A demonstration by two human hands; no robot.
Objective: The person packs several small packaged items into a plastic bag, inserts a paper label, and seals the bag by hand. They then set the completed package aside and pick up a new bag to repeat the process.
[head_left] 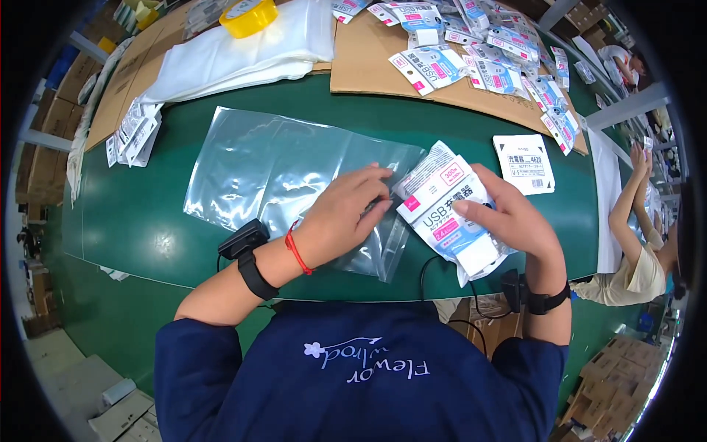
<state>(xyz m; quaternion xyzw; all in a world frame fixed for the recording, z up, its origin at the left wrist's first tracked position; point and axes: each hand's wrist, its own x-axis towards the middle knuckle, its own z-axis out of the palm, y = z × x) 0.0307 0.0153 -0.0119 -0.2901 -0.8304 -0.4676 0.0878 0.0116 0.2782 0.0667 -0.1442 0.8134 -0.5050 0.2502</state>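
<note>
A large transparent plastic bag point(258, 158) lies flat on the green table, its open end toward the right. My left hand point(346, 206) rests on the bag near that end, fingers loosely bent and thumb apart from them; I see nothing held in it. My right hand point(512, 210) is closed round a small stack of packaged USB chargers point(442, 202), white, pink and blue, just right of the bag's mouth. The thumb lies over the front pack, and the other fingers are partly hidden behind the stack.
More charger packs point(482, 55) lie heaped on cardboard point(361, 66) at the far right. White printed labels point(524, 163) sit right of my right hand. Yellow tape point(249, 16) rests on stacked plastic bags point(243, 59) at the far left. Another person point(633, 250) works at right.
</note>
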